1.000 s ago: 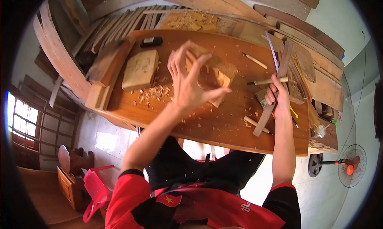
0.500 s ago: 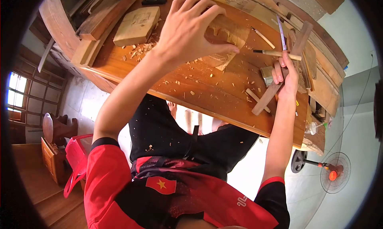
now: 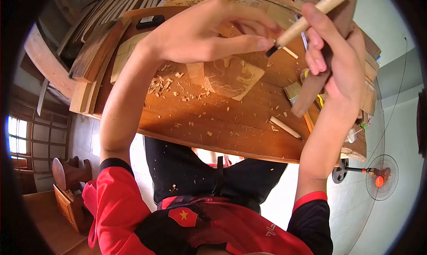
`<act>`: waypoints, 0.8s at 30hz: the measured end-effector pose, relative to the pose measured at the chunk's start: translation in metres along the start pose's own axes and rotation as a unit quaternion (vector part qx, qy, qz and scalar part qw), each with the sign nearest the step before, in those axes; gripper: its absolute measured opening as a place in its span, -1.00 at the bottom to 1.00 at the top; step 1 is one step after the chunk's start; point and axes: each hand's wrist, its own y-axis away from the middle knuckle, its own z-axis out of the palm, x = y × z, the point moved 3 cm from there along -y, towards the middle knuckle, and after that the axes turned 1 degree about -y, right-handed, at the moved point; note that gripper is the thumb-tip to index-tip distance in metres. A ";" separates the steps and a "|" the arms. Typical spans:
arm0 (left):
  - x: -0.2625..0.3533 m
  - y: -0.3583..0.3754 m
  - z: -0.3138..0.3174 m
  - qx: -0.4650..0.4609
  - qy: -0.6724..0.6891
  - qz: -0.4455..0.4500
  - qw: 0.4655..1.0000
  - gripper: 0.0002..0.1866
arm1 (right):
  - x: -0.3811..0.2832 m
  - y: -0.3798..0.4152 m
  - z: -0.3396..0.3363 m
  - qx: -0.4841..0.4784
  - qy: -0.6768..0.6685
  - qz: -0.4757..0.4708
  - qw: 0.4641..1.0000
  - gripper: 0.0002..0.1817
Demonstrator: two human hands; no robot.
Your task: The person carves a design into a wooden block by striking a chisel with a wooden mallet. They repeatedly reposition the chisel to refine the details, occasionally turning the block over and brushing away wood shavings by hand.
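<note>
My right hand (image 3: 336, 50) is closed round a dark wooden bar (image 3: 313, 92), with a light-handled chisel (image 3: 307, 21) also held between its thumb and fingers. The chisel's dark end points down-left. My left hand (image 3: 213, 32) is raised over the table, its fingertips beside that dark end; the fingers are bent and apart, with nothing seen between them. Below my left hand lies a partly carved wooden block (image 3: 233, 79). A second light-handled tool (image 3: 285, 127) rests near the table's front edge.
The wooden table (image 3: 191, 130) carries scattered shavings (image 3: 160, 84), a black object (image 3: 150, 21), a pale block (image 3: 126, 55) and a flat brush (image 3: 292, 92). Boards (image 3: 95, 50) line the left side. A fan (image 3: 381, 178) stands at the right.
Both hands have come up nearer the camera. My left hand has moved toward the chisel, and the chisel has lifted and tilted. The view has shifted a little.
</note>
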 end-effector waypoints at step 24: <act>-0.011 -0.009 -0.006 0.006 0.060 0.005 0.998 -0.71 | 0.010 -0.011 0.033 -0.037 0.027 -0.054 0.997 -0.70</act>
